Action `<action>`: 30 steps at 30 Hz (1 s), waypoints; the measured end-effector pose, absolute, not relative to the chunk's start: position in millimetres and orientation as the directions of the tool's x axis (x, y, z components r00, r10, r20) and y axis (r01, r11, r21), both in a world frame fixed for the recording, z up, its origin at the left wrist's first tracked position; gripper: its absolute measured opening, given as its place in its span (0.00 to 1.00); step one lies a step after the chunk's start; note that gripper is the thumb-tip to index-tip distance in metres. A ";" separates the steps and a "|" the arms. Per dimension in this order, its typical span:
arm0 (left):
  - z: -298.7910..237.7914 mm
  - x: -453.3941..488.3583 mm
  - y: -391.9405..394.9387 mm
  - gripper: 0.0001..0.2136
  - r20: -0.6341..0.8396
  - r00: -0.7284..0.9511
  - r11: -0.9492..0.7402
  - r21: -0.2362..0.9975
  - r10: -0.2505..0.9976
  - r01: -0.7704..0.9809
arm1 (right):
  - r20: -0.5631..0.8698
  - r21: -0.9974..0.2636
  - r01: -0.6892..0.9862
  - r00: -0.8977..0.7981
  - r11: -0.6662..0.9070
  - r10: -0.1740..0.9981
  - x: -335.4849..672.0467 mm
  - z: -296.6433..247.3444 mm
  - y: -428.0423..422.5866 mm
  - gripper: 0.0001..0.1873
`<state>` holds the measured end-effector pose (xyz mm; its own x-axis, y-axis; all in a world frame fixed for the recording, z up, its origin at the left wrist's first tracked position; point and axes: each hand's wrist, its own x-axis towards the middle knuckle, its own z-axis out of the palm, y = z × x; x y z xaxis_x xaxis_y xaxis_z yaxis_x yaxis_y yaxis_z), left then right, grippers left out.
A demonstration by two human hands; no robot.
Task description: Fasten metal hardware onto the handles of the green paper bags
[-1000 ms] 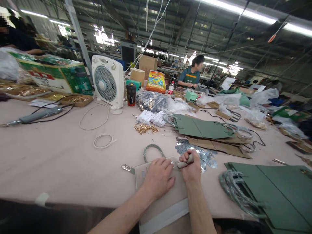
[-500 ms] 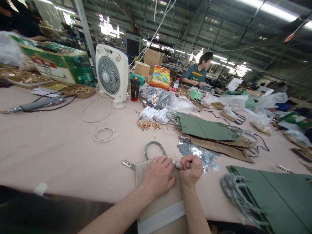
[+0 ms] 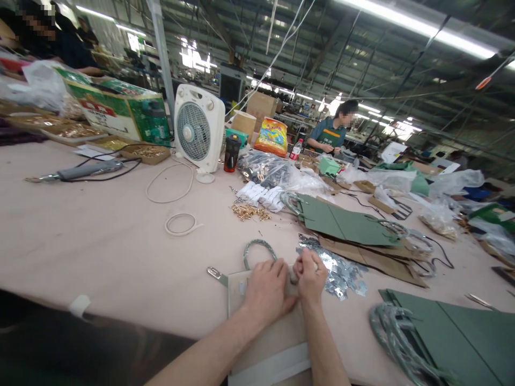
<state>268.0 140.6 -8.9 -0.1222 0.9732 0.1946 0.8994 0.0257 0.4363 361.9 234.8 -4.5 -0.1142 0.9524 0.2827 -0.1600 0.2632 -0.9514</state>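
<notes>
A beige bag piece [image 3: 257,340] lies at the table's front edge, with a pale strip across its lower part. From its far edge rises a green rope-like loop handle [image 3: 259,242], and a short strap with a metal buckle [image 3: 214,273] sticks out at its left corner. My left hand [image 3: 267,287] rests flat on the piece, fingers stretched forward. Close beside its fingertips, my right hand [image 3: 309,276] is closed at the far right edge; whatever it grips is hidden by the fingers. Thin metal plates [image 3: 341,273] are heaped just beyond the right hand.
Green panels with wrapped handles [image 3: 454,332] lie at right, another green stack [image 3: 346,220] farther back. Gold-coloured fittings [image 3: 249,212], a cord coil [image 3: 181,224], a fan [image 3: 199,126], a grey corded tool [image 3: 88,169] and tweezers [image 3: 480,301] are around. A co-worker [image 3: 333,128] is across the table.
The view has shifted, so the scene sits further right and lower. My right hand has moved slightly up and in toward my left hand, which stays on the bag piece.
</notes>
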 end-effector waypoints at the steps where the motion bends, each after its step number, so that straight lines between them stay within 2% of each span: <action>1: -10.5 268.7 141.0 0.34 0.190 -0.126 0.032 0.435 0.974 0.900 | 0.266 -0.941 -0.239 -0.076 0.241 0.961 364.1 -2.5 238.7 0.22; 3: -12.9 269.5 141.2 0.36 0.192 -0.139 0.042 0.436 0.972 0.899 | 0.261 -0.908 -0.346 -0.023 0.237 0.965 366.0 0.8 247.7 0.21; 5: -13.4 269.7 140.9 0.36 0.194 -0.145 0.048 0.434 0.970 0.900 | 0.252 -0.901 -0.381 -0.064 0.210 0.966 362.2 2.7 256.3 0.21; 11: -5.9 270.2 140.3 0.34 0.156 -0.145 0.068 0.417 0.977 0.906 | 0.159 -0.974 -0.205 -0.291 0.101 0.944 337.6 0.8 265.3 0.25; 17: -1.0 268.8 140.5 0.33 0.163 -0.136 0.054 0.428 0.977 0.902 | 0.235 -0.972 -0.084 -0.320 0.219 0.918 343.4 -0.4 252.3 0.26; 19: -1.8 268.2 140.3 0.32 0.161 -0.136 0.054 0.434 0.978 0.899 | 0.260 -0.965 -0.119 -0.312 0.234 0.914 348.6 6.5 248.5 0.26; 24: -6.0 268.0 140.4 0.34 0.169 -0.135 0.046 0.446 0.976 0.894 | 0.388 -0.882 -0.378 -0.246 0.281 0.888 358.9 18.5 244.4 0.24; 30: -6.2 268.0 140.5 0.32 0.158 -0.155 0.064 0.470 0.975 0.880 | 0.271 -0.954 -0.226 -0.354 0.199 0.895 362.7 8.6 242.4 0.26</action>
